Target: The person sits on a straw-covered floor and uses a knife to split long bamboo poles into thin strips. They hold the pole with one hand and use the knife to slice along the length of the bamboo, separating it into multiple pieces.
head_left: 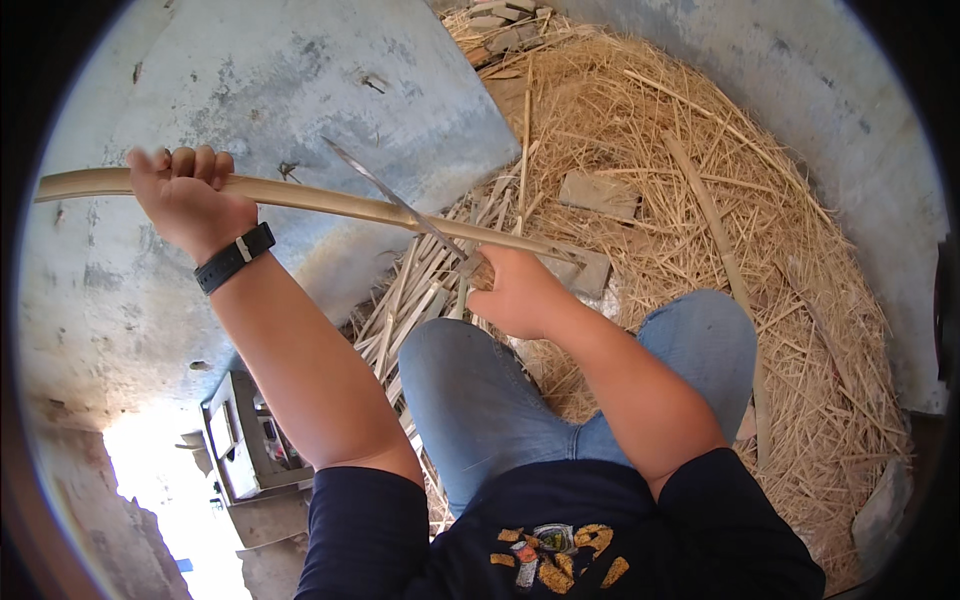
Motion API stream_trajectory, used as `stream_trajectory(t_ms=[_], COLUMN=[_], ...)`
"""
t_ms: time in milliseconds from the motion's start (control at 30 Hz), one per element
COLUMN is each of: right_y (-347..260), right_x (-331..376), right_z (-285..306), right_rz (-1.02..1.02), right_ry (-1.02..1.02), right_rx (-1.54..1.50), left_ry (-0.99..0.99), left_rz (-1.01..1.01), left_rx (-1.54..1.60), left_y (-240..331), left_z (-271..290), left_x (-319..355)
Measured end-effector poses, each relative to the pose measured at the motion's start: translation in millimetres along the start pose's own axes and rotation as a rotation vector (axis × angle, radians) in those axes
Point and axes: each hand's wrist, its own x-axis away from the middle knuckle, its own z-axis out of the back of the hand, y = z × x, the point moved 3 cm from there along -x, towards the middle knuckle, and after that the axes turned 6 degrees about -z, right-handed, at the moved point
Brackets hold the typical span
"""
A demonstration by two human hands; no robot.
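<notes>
A long split bamboo strip (320, 199) runs from the far left edge to the middle of the head view, slanting slightly down to the right. My left hand (190, 205) is wrapped round it near its left end, fingers curled over the top. My right hand (520, 292) grips the handle of a long, thin-bladed knife (375, 180). The blade points up and left and crosses the strip just beyond my right hand; whether it has cut in, I cannot tell. The strip's right end lies low, over a flat block (590, 272) in front of my knees.
Loose straw-like bamboo shavings (640, 100) cover the floor ahead and to the right. Cut strips (400, 320) are heaped by my left knee. A bamboo pole (712, 215) lies on the shavings. A bluish wall (330, 80) stands at the left, with a metal cabinet (245, 440) below it.
</notes>
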Motion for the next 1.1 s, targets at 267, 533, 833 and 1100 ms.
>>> stream_trajectory(t_ms=[267, 533, 833, 1100], right_y=[7, 11, 10, -6], right_x=[2, -2, -4, 6], right_z=[18, 20, 8, -3], right_rz=[-0.22, -0.284, -0.057, -0.021], right_ry=[-0.025, -0.15, -0.037, -0.085], right_rx=[-0.111, -0.117, -0.13, -0.002], left_ry=[-0.089, -0.175, -0.256, -0.357], left_rz=[-0.014, 0.028, 0.071, 0.086], left_rx=[0.065, 0.181, 0.282, 0.358], left_y=[4, 0, -2, 7], left_z=[-7, -3, 3, 28], left_x=[2, 0, -5, -18])
